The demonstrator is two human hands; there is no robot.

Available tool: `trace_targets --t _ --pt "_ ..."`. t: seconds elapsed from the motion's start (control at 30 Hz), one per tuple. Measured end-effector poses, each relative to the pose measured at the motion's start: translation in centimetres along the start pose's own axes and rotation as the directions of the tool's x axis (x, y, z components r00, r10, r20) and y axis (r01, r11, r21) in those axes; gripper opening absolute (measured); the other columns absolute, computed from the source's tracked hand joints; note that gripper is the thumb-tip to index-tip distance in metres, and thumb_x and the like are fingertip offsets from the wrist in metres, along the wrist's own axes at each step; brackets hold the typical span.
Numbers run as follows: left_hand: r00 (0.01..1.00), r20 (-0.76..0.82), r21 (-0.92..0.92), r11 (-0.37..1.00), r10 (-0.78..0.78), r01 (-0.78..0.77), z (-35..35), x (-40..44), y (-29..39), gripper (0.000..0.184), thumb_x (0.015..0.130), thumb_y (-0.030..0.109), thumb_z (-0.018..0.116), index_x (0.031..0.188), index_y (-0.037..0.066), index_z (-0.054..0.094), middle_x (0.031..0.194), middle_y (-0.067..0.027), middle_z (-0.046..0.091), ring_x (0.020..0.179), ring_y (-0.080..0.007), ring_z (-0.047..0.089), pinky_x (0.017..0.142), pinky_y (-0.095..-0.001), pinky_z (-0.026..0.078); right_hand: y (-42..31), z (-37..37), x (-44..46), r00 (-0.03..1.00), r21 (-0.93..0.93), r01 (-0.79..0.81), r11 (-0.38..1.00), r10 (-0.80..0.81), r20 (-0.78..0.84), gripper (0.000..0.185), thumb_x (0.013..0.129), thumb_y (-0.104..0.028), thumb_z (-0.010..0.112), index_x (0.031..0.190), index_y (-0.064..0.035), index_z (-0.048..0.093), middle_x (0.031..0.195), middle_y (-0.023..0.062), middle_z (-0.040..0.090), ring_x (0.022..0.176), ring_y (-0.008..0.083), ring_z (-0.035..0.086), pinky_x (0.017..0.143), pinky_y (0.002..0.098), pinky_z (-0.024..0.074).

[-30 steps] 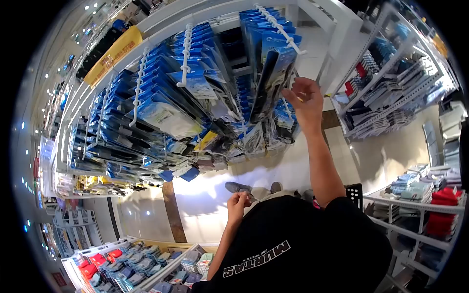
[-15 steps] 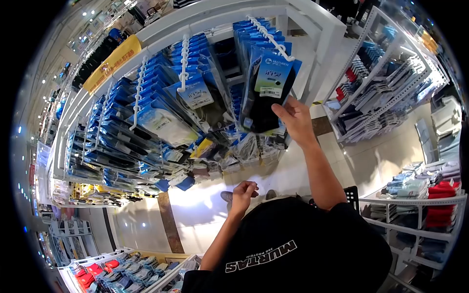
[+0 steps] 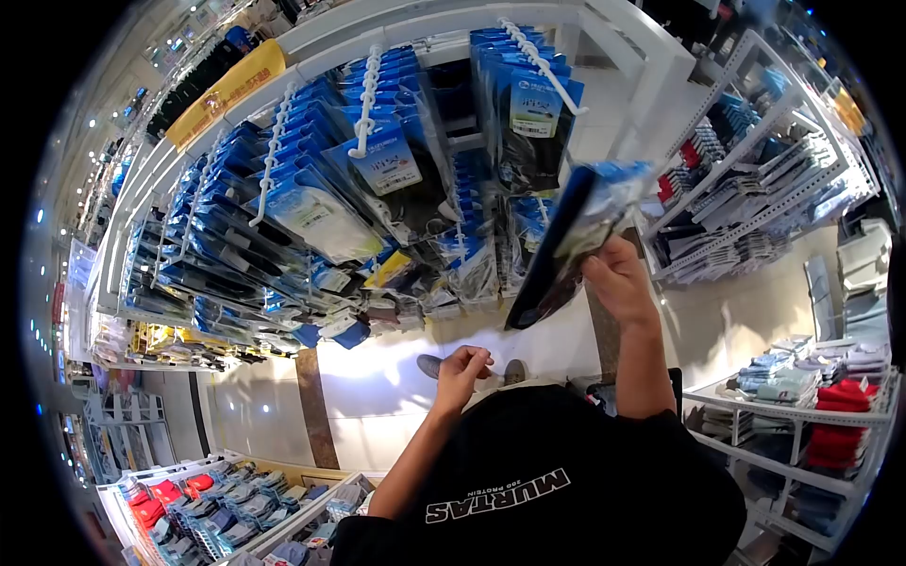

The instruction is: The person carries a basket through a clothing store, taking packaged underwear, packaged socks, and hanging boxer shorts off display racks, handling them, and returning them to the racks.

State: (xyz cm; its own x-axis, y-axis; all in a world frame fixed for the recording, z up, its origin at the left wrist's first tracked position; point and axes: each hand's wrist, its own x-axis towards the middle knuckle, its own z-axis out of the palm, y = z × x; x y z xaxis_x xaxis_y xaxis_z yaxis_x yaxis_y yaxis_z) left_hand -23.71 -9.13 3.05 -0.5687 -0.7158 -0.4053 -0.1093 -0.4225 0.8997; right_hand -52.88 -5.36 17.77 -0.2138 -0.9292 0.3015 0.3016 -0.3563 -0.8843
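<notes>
A pack of black socks (image 3: 557, 255) in clear plastic with a blue top is in my right hand (image 3: 620, 283). Its fingers and thumb pinch the right side, and the pack is tilted edge-on, blurred at the top, apart from the rack. Behind it, similar packs (image 3: 528, 118) hang on a white hook (image 3: 545, 68) at the rack's right end. My left hand (image 3: 461, 373) is held low in front of my body, fingers curled in with the thumb against them. Nothing shows in it.
The white rack (image 3: 651, 57) carries several more hooks of blue-topped packs (image 3: 387, 160) to the left. A yellow sign (image 3: 226, 94) tops it. Shelves of folded goods (image 3: 755, 160) stand at right, red clothing (image 3: 838, 424) at lower right, and a sock bin (image 3: 226, 514) at lower left.
My right hand has drawn the front pack off the right-hand hook, down and to the right, turning it edge-on. Another pack now shows at the front of that hook. My left hand stays low.
</notes>
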Motion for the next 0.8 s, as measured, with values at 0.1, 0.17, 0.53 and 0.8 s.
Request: trace_targets --t 0.1,0.17,0.53,0.8 --pt "0.993 0.054 -0.085 0.991 0.109 -0.104 2.0 -1.1 3.3 0.037 0.101 0.031 0.054 0.108 -0.004 0.062 0.096 -0.0083 0.068 0.082 -0.0144 0.063 0.078 -0.0273 0.050 0.9 -0.5 -0.5 0.997 -0.033 -0.079 0.996 0.079 -0.016 0.025 0.096 -0.012 0.063 0.117 0.0022 0.063 0.105 0.0003 0.067 0.094 0.0055 0.057 0.082 0.0216 0.0450" --pt "0.964 0.095 -0.048 0.968 0.249 -0.245 3.3 -2.0 5.0 0.046 0.104 0.037 0.047 0.117 -0.005 0.060 0.105 -0.0111 0.067 0.093 -0.0172 0.063 0.084 -0.0297 0.049 2.9 -0.8 -1.5 0.980 -0.058 -0.191 0.980 0.187 -0.074 0.022 0.098 -0.014 0.061 0.112 0.0028 0.065 0.098 0.0007 0.068 0.089 0.0052 0.058 0.078 0.0206 0.0458" --pt "0.946 -0.061 0.440 0.859 0.319 -0.261 4.9 -2.8 6.1 0.020 0.091 0.019 0.070 0.093 0.000 0.063 0.074 -0.0016 0.059 0.066 -0.0121 0.051 0.060 -0.0284 0.041 9.3 1.2 -7.1 0.881 0.011 -0.364 0.931 0.349 -0.320 0.032 0.101 -0.024 0.057 0.125 -0.0027 0.057 0.098 0.0032 0.066 0.086 0.0093 0.061 0.080 0.0241 0.0499" --pt "0.737 0.403 0.660 0.386 0.543 -0.645 7.5 -3.8 7.4 0.057 0.078 0.022 0.079 0.128 0.007 0.058 0.133 -0.0173 0.054 0.123 -0.0375 0.052 0.100 -0.0437 0.043 13.2 3.5 -8.4 0.873 0.525 -0.381 0.762 0.483 -0.068 0.070 0.101 -0.056 0.033 0.150 -0.0055 0.032 0.138 0.0219 0.051 0.123 0.0346 0.054 0.104 0.0452 0.0447"
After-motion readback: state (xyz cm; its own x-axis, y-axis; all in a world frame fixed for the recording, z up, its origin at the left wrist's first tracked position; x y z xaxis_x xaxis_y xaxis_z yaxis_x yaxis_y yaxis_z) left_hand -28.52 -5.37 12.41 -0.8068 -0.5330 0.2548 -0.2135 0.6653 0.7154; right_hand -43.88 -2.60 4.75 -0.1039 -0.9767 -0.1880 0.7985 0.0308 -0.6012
